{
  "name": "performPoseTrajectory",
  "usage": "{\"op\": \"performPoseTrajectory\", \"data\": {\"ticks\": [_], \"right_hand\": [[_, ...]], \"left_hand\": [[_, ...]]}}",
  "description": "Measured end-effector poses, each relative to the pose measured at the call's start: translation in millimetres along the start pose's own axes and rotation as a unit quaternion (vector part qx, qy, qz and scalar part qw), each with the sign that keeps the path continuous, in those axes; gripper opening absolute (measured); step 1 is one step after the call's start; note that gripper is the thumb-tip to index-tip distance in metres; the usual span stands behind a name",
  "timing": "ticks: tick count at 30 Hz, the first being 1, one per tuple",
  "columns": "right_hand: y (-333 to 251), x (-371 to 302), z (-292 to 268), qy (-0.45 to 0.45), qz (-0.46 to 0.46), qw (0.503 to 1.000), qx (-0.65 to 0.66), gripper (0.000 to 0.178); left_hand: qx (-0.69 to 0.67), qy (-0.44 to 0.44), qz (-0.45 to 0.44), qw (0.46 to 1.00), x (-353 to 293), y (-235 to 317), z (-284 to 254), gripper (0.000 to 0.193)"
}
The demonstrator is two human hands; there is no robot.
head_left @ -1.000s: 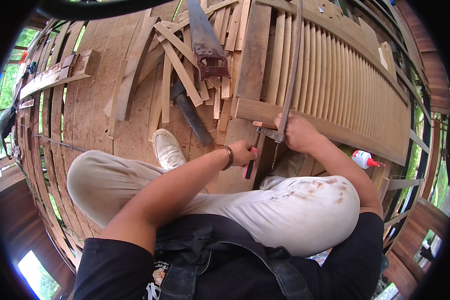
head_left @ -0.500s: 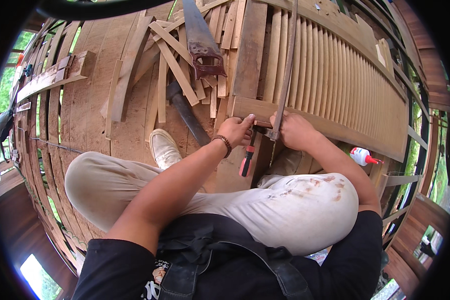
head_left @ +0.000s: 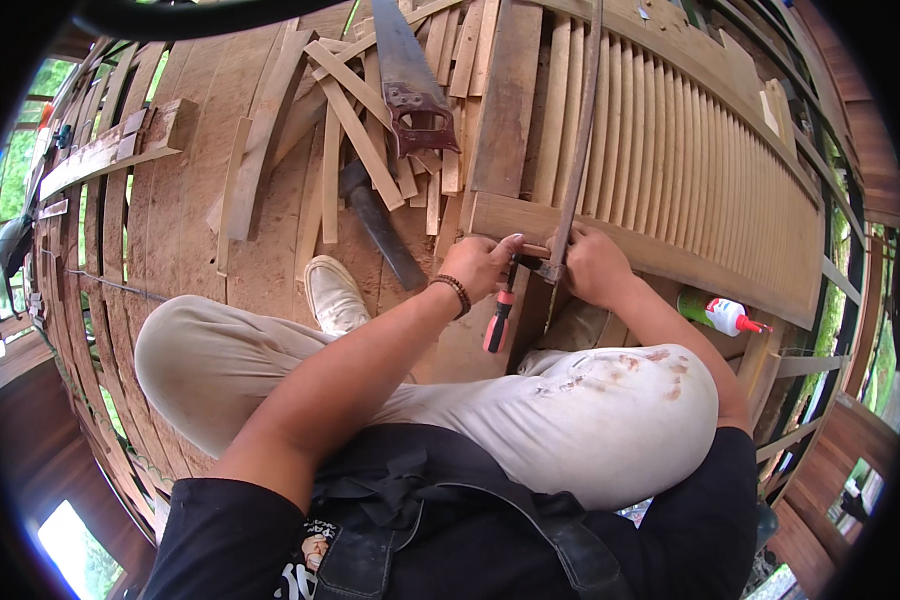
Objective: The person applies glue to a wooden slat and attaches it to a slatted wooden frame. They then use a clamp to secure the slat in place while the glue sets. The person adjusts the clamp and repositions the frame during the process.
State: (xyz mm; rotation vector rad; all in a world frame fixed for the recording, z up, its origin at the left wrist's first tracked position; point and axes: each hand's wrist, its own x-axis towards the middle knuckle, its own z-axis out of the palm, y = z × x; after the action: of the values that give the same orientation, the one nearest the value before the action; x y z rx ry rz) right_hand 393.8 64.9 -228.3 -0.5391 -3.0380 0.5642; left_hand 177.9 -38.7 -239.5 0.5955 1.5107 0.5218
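A slatted wooden shutter panel (head_left: 515, 214) lies in front of me, its lower rail toward me. Across it runs a long bar clamp (head_left: 578, 160), whose red and black handle (head_left: 498, 322) hangs below the rail. A small wood block (head_left: 536, 250) sits between the clamp's screw end and the rail edge. My left hand (head_left: 478, 266), with a beaded bracelet at the wrist, pinches at the block's left end, thumb on top. Just right of the bar, my right hand (head_left: 595, 264) is closed against the clamp and rail; its fingertips are partly hidden.
Left of the panel lie a handsaw (head_left: 422, 120), loose wood strips (head_left: 355, 140) and a hammer (head_left: 382, 232) on the plank floor (head_left: 175, 250). A white glue bottle with a red cap (head_left: 725, 315) lies by my right forearm, beside a green object (head_left: 692, 303). My shoe (head_left: 334, 296) is near the hammer.
Both hands stay at the clamp and block, with the left thumb shifted slightly. The view has moved a little, and more of the green object beside the bottle shows.
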Motion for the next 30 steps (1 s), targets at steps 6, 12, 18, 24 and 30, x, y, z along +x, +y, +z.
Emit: {"op": "performPoseTrajectory", "data": {"ticks": [6,12,18,24,30], "right_hand": [[4,6,9,-0.006,0.020,1.000,-0.003,0.029],[-3,0,12,-0.001,0.072,0.997,-0.007,0.032],[-14,3,8,0.059,0.061,0.991,-0.104,0.069],[-7,1,18,0.026,0.055,0.997,-0.052,0.077],[-7,5,27,0.031,0.065,0.993,-0.089,0.071]], "left_hand": [[0.004,-0.010,0.010,1.000,1,5,-5,0.068],[-0.020,0.041,-0.045,0.998,5,-14,0,0.071],[0.312,0.075,0.074,0.944,-17,-34,39,0.051],[0.336,0.096,0.091,0.932,-8,-46,47,0.037],[0.293,0.081,0.172,0.937,-21,-31,58,0.035]]}}
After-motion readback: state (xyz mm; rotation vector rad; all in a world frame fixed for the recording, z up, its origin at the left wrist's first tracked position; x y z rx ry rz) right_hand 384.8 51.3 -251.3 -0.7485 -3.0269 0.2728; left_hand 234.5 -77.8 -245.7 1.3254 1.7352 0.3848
